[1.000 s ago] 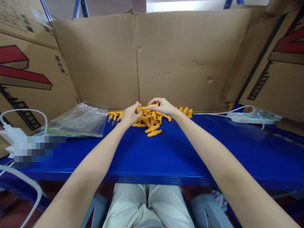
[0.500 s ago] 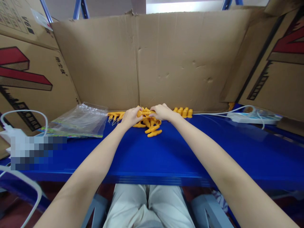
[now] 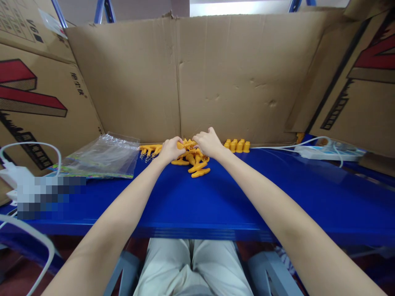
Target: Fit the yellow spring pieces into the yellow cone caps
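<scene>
My left hand (image 3: 170, 150) is closed at the left side of a pile of orange plastic pieces (image 3: 197, 167), with a rounded orange piece (image 3: 180, 145) between thumb and fingers. Just to its right, my right hand (image 3: 208, 143) bends its fingers down over the back of the same pile. Its fingertips are partly hidden, and what they grip cannot be made out. Several long, knobbed pieces lie at the front of the pile. Left of my left hand is a row of orange pieces with small metal chains (image 3: 149, 151).
Orange cup-like pieces (image 3: 237, 146) stand in a row along the cardboard wall (image 3: 234, 78). Clear plastic bags (image 3: 105, 158) lie at the left of the blue table (image 3: 200, 205). A white power strip (image 3: 330, 153) with cables sits at right, a white charger (image 3: 18, 179) at left.
My right hand has shifted slightly left over the pile, its knuckles raised higher. My left hand stays nearly in place with the orange piece.
</scene>
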Demonstrator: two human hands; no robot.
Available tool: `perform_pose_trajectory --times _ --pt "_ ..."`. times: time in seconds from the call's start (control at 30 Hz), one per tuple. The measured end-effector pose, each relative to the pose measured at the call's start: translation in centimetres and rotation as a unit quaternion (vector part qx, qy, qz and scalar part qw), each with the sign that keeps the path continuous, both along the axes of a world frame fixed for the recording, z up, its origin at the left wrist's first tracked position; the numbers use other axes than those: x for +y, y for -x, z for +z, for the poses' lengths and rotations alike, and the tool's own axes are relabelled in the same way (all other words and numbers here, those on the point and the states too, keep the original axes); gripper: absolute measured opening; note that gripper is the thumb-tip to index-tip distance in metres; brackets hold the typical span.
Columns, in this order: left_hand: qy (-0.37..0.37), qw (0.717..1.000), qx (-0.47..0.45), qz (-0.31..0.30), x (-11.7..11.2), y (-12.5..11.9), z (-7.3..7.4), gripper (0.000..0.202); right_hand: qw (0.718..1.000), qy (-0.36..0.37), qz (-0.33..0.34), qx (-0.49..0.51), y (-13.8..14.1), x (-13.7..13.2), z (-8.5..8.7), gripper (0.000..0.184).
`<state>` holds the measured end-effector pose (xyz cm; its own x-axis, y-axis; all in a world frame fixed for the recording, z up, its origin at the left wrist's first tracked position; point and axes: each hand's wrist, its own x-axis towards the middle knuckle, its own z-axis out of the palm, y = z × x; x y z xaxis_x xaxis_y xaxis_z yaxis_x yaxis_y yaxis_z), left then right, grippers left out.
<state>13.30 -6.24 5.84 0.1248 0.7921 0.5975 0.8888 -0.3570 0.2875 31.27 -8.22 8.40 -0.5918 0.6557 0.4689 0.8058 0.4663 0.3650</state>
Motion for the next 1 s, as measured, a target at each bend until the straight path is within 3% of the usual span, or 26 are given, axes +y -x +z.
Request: perform_pose_trajectory --times 0.2,0.43,0.6,0.7,0.77,0.87,1.0 --pt "0.114 0.986 -0.106 -0.052 0.4 0.8 0.2 0.022 0.998 -0.050 0.034 -0.003 0.0 0.3 -0.4 0.025" --pt "0.270 0.932 -0.222 -0.091 -0.7 0.8 1.0 0.009 0.994 -0.097 0.054 -0.022 -0.1 0.8 -1.0 0.028" --pt "0.395 0.873 -0.263 -0.113 -1.2 1.3 1.9 0.016 0.989 -0.127 0.074 -0.031 0.0 1.0 -1.2 0.027" --pt "0.416 0.853 -0.286 -0.129 -1.1 1.4 1.8 0.021 0.989 -0.130 0.069 -0.031 -0.1 0.9 -1.1 0.028" --pt "0.397 0.863 -0.283 -0.131 -0.9 1.3 1.5 0.018 0.991 -0.116 0.061 -0.033 -0.3 0.9 -1.2 0.026" --pt "0.329 0.908 -0.233 -0.113 -0.6 0.9 0.9 0.009 0.996 -0.062 0.046 -0.039 -0.6 1.0 -1.4 0.022" --pt "0.166 0.984 -0.057 -0.027 -0.9 0.3 0.4 0.020 0.998 0.044 0.009 -0.036 -0.6 1.2 -1.9 0.024"
